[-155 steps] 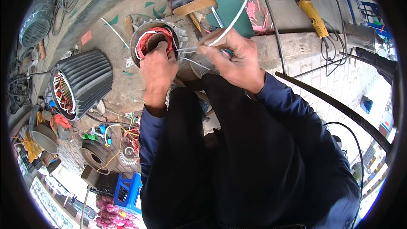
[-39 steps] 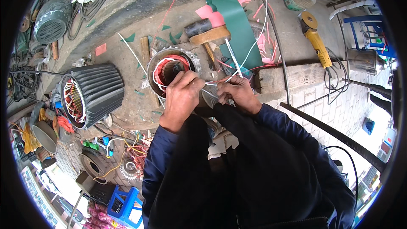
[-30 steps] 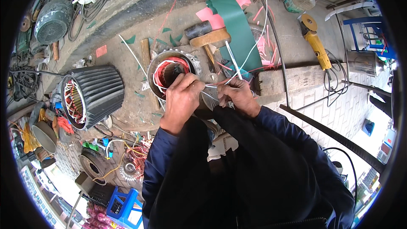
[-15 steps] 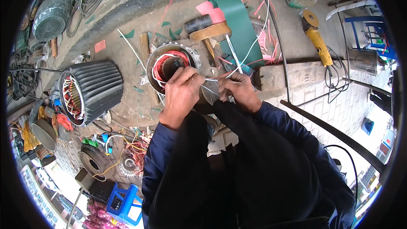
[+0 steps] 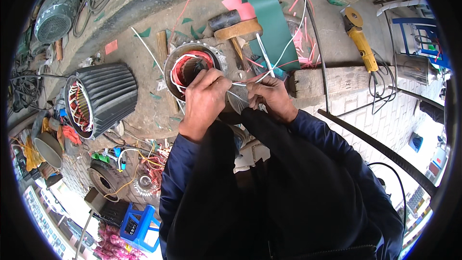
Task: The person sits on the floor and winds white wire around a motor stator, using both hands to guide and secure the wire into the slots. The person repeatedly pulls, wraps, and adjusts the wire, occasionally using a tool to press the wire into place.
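A motor stator (image 5: 169, 67) with red-wrapped windings (image 5: 180, 70) in its bore stands on the ground ahead of me. My left hand (image 5: 204, 103) is closed in a pinch at its near rim, on a thin white cord (image 5: 239, 84). To the right, my right hand (image 5: 272, 97) also has thumb and fingers pressed together on the cord, which stretches between both hands. One long white strand runs from the right hand up to the far edge. Thin pale wires hang below the cord between the hands. My fingers hide the exact grip points.
A finned motor housing (image 5: 108, 98) lies at left. Beyond the stator are a mallet (image 5: 238, 32), scissors (image 5: 265, 55) and a green sheet (image 5: 272, 24). A yellow angle grinder (image 5: 361, 43) lies at right past a wooden beam (image 5: 337, 82). A steel bar (image 5: 380, 149) slants near my right arm.
Both hands keep their pinch on the white cord, with only small finger shifts. The whole view has moved slightly.
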The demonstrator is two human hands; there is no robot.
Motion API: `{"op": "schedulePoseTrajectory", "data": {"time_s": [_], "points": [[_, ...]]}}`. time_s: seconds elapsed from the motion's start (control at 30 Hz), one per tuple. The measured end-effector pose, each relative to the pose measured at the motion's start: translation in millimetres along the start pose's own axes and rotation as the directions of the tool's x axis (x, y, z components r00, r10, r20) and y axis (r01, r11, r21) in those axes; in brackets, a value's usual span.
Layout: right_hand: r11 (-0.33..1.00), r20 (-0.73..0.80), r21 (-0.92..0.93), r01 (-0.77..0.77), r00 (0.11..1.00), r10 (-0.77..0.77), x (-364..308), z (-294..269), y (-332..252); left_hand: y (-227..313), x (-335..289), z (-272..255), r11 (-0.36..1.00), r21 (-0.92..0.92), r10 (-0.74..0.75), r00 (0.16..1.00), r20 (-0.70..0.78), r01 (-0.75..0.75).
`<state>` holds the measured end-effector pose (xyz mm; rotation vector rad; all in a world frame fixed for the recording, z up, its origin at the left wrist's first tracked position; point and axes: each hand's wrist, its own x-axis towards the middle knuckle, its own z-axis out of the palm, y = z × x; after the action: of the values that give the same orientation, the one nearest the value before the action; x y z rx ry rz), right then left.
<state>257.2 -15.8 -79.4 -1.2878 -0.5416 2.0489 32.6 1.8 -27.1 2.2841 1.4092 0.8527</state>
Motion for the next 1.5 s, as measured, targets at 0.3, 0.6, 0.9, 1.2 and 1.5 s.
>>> {"op": "schedulePoseTrajectory", "data": {"time_s": [0.3, 0.6, 0.9, 1.2, 1.5], "points": [[0.997, -0.002, -0.048, 0.056, 0.998, -0.056, -5.2, 8.2, -6.0, 9.3, 1.8, -6.9, 0.998, 0.023, -0.061, 0.998, 0.032, 0.06], [0.905, -0.001, -0.347, 0.248, 0.964, -0.265, -80.4, 23.0, -108.1, 70.6, 42.8, -36.0, 0.948, -0.319, 0.011, 1.0, -0.018, -0.016], [0.792, 0.247, -0.486, 0.371, 0.927, -0.283, -94.0, 34.2, -162.5, 75.0, 60.8, -37.4, 0.739, -0.651, -0.14, 0.984, 0.107, 0.176], [0.849, 0.272, -0.494, 0.187, 0.961, -0.053, -80.7, -2.4, -150.7, 73.7, 48.1, -6.7, 0.728, -0.631, -0.14, 0.959, 0.245, 0.268], [0.317, -0.074, -0.945, 0.073, 0.9, -0.429, -35.3, -91.8, 35.8, 64.6, 36.2, 23.9, 0.442, -0.717, -0.407, 0.833, 0.375, 0.539]]}}
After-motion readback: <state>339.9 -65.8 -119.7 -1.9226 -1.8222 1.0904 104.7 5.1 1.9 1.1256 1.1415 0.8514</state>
